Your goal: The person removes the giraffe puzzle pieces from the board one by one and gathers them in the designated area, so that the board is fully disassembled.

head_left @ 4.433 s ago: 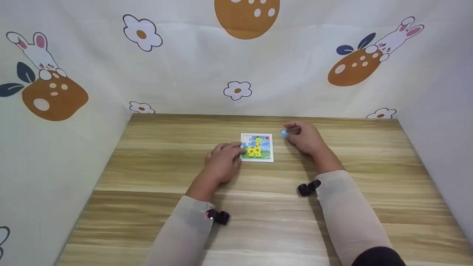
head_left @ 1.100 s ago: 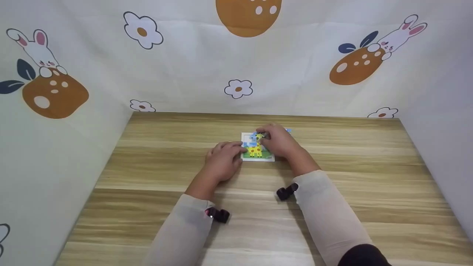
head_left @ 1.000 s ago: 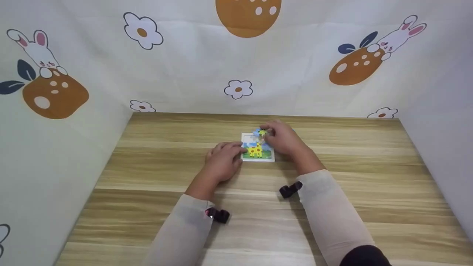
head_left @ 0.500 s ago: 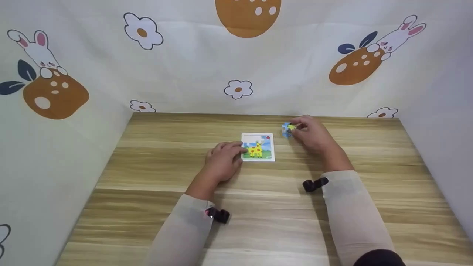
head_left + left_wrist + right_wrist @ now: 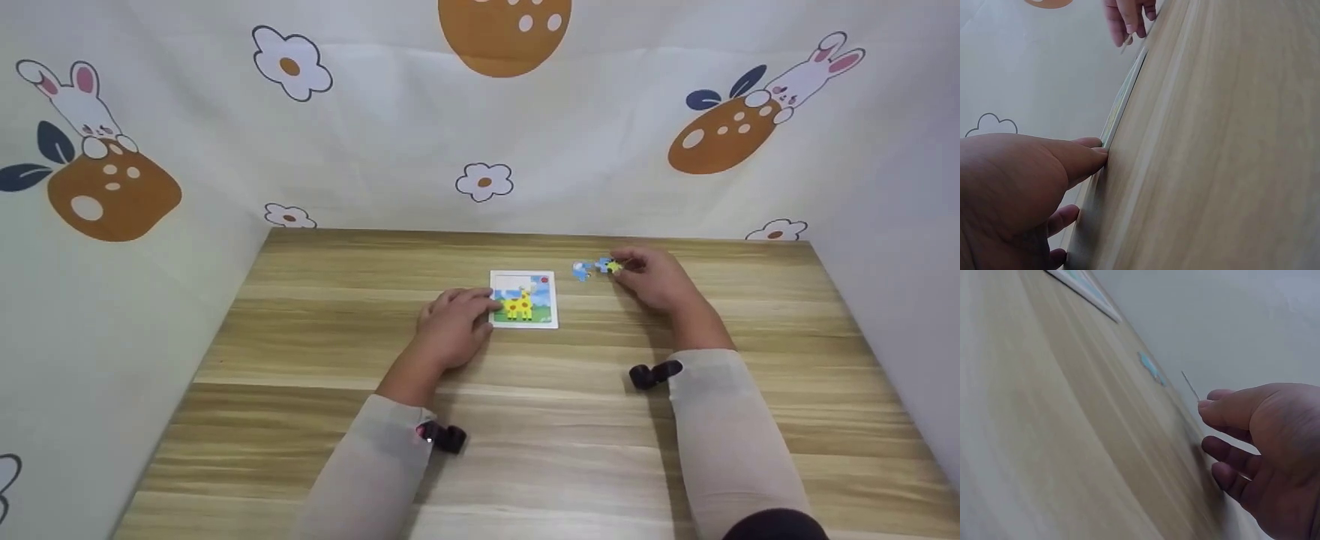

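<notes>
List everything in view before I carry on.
Table: one, wood-toned, below
Puzzle: one, multicoloured with white frame, towards table's back
Loose piece: one, blue and white, right of puzzle
Held piece: one, blue and yellow, right of loose piece
Walls: three, pale, back and sides
Cameras: two, black, lower centre
Dark shape: one, black, bottom right
Sleeves: two, beige, lower half
Left hand: one, bare, touching puzzle
Right hand: one, bare, pinching held piece

We see a wood-grain desk [image 5: 315, 322], and behind it a pale sheet [image 5: 390, 120] printed with rabbits [image 5: 90, 109], brown fruits [image 5: 120, 199] and flowers [image 5: 291, 64].
</notes>
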Action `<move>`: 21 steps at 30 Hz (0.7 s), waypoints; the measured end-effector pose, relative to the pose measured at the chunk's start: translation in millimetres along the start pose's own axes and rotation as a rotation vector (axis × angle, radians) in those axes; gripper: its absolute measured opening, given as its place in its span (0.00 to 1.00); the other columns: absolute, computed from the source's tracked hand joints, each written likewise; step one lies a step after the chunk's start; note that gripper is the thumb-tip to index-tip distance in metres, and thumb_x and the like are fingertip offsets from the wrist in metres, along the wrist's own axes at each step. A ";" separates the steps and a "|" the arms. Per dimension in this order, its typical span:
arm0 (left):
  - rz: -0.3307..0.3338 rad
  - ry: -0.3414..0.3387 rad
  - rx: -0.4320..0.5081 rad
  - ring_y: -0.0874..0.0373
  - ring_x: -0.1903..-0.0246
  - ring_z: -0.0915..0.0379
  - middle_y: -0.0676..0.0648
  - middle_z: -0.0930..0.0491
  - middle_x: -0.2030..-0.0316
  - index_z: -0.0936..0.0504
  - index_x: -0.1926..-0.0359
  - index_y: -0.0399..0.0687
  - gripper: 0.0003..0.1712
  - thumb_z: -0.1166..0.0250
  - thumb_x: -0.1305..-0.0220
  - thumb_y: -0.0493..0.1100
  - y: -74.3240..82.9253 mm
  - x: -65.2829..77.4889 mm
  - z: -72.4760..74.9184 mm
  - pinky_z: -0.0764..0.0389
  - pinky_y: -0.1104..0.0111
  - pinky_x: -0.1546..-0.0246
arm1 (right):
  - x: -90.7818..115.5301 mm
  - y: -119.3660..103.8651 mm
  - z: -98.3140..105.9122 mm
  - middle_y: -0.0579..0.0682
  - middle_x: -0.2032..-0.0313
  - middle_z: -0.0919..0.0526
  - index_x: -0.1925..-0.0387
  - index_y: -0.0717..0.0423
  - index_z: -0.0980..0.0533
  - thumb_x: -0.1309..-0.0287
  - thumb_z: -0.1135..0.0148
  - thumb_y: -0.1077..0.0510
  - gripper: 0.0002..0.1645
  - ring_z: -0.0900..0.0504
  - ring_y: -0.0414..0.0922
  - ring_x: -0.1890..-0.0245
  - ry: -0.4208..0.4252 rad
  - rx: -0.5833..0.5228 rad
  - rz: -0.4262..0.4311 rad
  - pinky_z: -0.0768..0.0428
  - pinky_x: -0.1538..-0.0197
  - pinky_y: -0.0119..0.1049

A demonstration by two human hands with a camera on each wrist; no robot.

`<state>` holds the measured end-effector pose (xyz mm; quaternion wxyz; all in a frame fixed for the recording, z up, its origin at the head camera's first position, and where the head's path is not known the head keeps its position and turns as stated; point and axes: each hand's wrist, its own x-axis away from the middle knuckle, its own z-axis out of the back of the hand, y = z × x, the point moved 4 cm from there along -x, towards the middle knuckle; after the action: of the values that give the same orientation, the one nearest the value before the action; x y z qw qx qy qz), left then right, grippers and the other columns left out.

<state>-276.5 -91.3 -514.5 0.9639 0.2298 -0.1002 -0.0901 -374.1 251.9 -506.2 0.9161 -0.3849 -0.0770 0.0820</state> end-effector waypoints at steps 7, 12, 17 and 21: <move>0.004 -0.007 0.002 0.49 0.16 0.49 0.64 0.37 0.19 0.23 0.28 0.76 0.23 0.39 0.20 0.52 0.1 0.0 0.3 0.50 0.39 0.18 | -2.8 6.4 -3.4 0.63 0.31 0.19 0.30 0.60 0.23 0.25 0.37 0.60 0.25 0.23 0.60 0.28 0.000 0.016 -0.016 0.29 0.23 0.57; -0.005 -0.005 -0.003 0.49 0.16 0.49 0.64 0.36 0.19 0.23 0.28 0.76 0.23 0.38 0.20 0.52 -0.5 0.1 -0.4 0.49 0.39 0.19 | -2.0 6.3 -4.4 0.63 0.30 0.21 0.30 0.59 0.23 0.25 0.37 0.60 0.26 0.25 0.60 0.26 -0.009 0.044 -0.010 0.32 0.21 0.58; -0.011 0.001 -0.005 0.48 0.17 0.48 0.63 0.36 0.19 0.22 0.28 0.75 0.24 0.38 0.20 0.51 -0.7 0.1 -1.2 0.48 0.39 0.19 | -1.1 6.7 -4.3 0.63 0.29 0.21 0.29 0.60 0.23 0.25 0.37 0.61 0.26 0.26 0.61 0.25 -0.019 0.061 -0.004 0.33 0.20 0.58; -0.003 0.007 -0.005 0.49 0.17 0.47 0.64 0.35 0.19 0.22 0.28 0.76 0.23 0.38 0.20 0.52 -0.4 0.3 -1.2 0.48 0.40 0.19 | -0.8 5.3 -4.2 0.63 0.29 0.22 0.29 0.59 0.23 0.25 0.37 0.60 0.26 0.28 0.61 0.24 -0.012 0.076 -0.010 0.34 0.20 0.58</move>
<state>-276.0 -91.2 -515.7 0.9646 0.2280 -0.0962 -0.0911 -374.5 252.5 -513.0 0.9300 -0.3488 -0.0813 0.0824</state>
